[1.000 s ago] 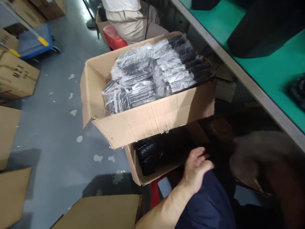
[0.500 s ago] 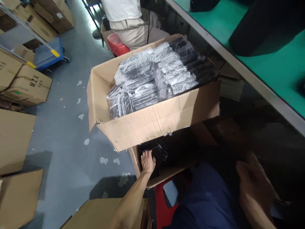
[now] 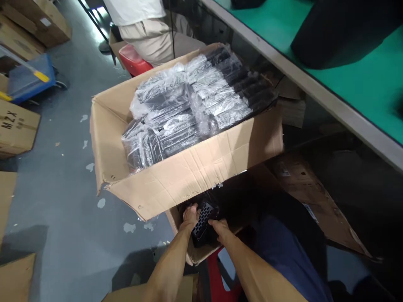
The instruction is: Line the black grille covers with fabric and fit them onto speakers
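Both hands are down in the lower cardboard box [image 3: 172, 220], on a black part with a grid of slots [image 3: 203, 219]. My left hand [image 3: 190, 214] grips its left edge with the fingers curled over. At the opposite side my right hand [image 3: 220, 228] is closed on the other edge, its thumb showing and the other fingers hidden. Above them, overlapping the lower box, a larger open carton [image 3: 195, 167] holds rows of dark pieces wrapped in clear plastic [image 3: 176, 121].
A green-topped workbench [image 3: 270, 33] with a metal edge runs along the right. A person in a white top [image 3: 135, 10] sits on a red stool [image 3: 134, 61] behind the carton. At the left are a blue trolley [image 3: 31, 79] and a carton marked MZX [image 3: 19, 126].
My right hand has come from the right into the lower box and taken hold of the slotted part. The slotted face now shows between both hands. The whole view has shifted.
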A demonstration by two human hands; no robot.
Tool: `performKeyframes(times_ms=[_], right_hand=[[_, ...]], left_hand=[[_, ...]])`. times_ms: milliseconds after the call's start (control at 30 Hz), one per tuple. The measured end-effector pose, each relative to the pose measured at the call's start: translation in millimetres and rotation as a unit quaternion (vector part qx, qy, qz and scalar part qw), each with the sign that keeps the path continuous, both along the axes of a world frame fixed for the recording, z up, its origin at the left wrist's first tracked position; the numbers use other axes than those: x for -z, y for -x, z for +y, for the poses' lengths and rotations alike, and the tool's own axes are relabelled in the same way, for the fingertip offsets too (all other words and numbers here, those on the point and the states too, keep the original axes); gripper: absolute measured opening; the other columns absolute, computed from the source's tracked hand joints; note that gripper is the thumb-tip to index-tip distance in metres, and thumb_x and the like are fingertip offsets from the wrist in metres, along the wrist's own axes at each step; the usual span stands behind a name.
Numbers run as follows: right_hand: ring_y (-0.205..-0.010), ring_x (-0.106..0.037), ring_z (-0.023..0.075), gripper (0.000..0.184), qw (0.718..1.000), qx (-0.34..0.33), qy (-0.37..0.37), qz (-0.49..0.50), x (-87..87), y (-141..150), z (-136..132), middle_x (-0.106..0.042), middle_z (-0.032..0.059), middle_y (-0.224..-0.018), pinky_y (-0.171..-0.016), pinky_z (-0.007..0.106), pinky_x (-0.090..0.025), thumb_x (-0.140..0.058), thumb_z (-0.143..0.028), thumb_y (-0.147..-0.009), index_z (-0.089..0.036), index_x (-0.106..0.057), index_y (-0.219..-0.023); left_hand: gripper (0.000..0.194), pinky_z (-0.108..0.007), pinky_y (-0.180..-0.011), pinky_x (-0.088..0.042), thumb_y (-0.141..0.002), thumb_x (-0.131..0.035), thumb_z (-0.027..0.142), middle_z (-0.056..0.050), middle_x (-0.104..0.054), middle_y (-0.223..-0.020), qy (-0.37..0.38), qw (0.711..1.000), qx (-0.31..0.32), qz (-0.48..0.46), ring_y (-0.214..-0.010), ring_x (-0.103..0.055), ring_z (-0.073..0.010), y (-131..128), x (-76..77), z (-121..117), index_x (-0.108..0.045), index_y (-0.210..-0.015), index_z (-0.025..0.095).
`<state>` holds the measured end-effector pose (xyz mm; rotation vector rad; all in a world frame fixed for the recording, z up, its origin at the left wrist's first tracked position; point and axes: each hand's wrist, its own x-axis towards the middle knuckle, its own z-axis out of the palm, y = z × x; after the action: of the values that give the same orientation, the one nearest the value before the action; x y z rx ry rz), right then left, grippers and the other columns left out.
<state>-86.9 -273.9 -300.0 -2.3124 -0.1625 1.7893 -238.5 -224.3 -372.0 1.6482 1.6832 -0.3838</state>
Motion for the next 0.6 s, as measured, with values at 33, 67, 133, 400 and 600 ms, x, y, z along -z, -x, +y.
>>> performKeyframes(times_ms=[33,67,133,400,600], right_hand=[[-0.114,-0.070,0.0264,0.038,1.000,0.000,0.010,0.003,7.4,2,-5,-0.069,0.0105,-0.133,-0.097,0.048,-0.061,-0.071,-0.041,-0.104,-0.018,-0.066,-0.133],[-0.114,-0.070,0.0265,0.038,1.000,0.000,0.015,0.006,13.5,5,-9,-0.069,0.0106,-0.133,-0.097,0.048,-0.061,-0.071,-0.041,-0.104,-0.018,-0.066,-0.134],[-0.113,-0.071,0.0261,0.038,1.000,-0.002,0.023,0.012,23.7,10,-14,-0.069,0.0105,-0.133,-0.097,0.048,-0.061,-0.071,-0.040,-0.104,-0.018,-0.066,-0.134],[-0.109,-0.071,0.0247,0.037,1.000,-0.007,0.010,-0.005,45.0,7,-9,-0.069,0.0100,-0.131,-0.091,0.044,-0.063,-0.071,-0.037,-0.104,-0.018,-0.065,-0.135],[-0.107,-0.072,0.0242,0.035,0.999,-0.029,-0.011,-0.030,40.3,3,-9,-0.070,0.0097,-0.129,-0.092,0.044,-0.063,-0.072,-0.035,-0.103,-0.017,-0.066,-0.133]], left_hand=[[0.033,-0.053,-0.105,-0.058,-0.102,-0.068,0.038,-0.011,-0.070,-0.134,0.013,1.000,-0.006,-0.007,-0.120,-0.069,-0.0278,1,1.1,-3,-0.068,-0.130,0.019],[0.034,-0.052,-0.103,-0.058,-0.103,-0.068,0.039,-0.011,-0.071,-0.131,0.025,0.999,-0.013,-0.016,-0.118,-0.070,-0.0273,3,1.9,-7,-0.068,-0.130,0.019],[0.032,-0.051,-0.102,-0.059,-0.102,-0.068,0.039,-0.010,-0.072,-0.128,0.046,0.998,-0.031,-0.041,-0.116,-0.070,-0.0265,4,2.6,-14,-0.069,-0.127,0.019],[0.030,-0.048,-0.098,-0.060,-0.103,-0.068,0.041,-0.009,-0.073,-0.122,0.079,0.974,-0.166,-0.133,-0.109,-0.072,-0.0252,13,4.1,-29,-0.071,-0.119,0.016],[0.035,-0.052,-0.102,-0.059,-0.101,-0.070,0.039,-0.012,-0.070,-0.135,0.059,0.950,-0.266,-0.152,-0.119,-0.070,-0.0278,2,9.2,-31,-0.068,-0.129,0.017]])
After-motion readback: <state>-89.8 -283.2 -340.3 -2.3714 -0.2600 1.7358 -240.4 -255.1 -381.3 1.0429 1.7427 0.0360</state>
